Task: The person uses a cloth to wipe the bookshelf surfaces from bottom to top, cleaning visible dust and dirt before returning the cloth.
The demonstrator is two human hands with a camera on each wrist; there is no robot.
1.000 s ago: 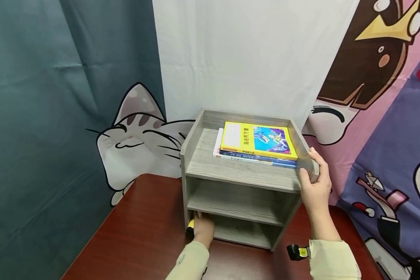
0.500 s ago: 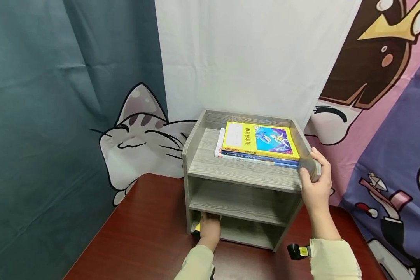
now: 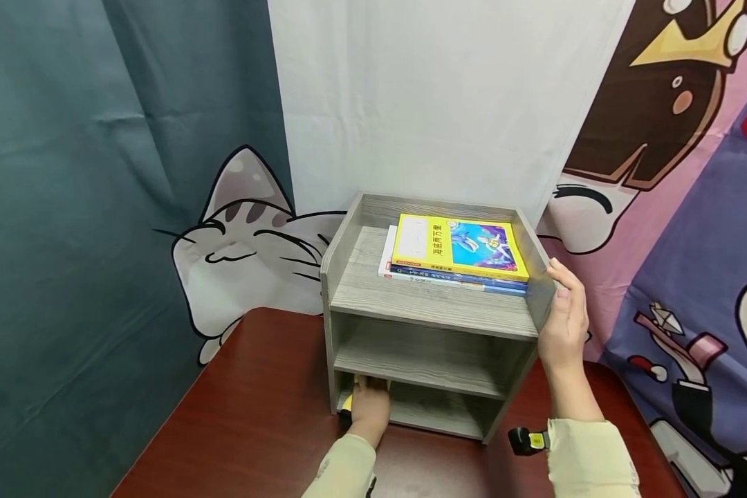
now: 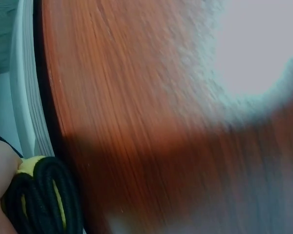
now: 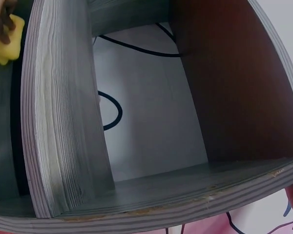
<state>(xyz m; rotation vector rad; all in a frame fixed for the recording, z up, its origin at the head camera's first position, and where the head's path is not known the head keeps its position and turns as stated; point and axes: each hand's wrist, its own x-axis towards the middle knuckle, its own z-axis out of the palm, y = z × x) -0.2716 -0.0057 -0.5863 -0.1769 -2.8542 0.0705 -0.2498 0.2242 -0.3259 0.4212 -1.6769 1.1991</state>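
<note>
A grey wood-grain shelf unit [image 3: 432, 312] stands on the red-brown table. My left hand [image 3: 370, 407] reaches into its lowest compartment near the left side, holding a folded yellow-and-black cloth [image 4: 56, 192]. In the right wrist view the cloth [image 5: 12, 46] shows bright yellow beneath the curled fingers. Part of it is hidden under the hand. My right hand [image 3: 565, 325] rests against the front of the right side panel [image 3: 538, 277], fingers stretched up along its outer face and the thumb beside them.
Several books [image 3: 457, 252], a yellow one uppermost, lie stacked on the top shelf. Dark cables [image 5: 136, 48] show through the unit's open back. Printed curtains [image 3: 224, 277] hang close behind the table [image 3: 243, 415].
My left hand has shifted a little to the right along the lowest shelf with the cloth. My right thumb has come off the inner face of the side panel.
</note>
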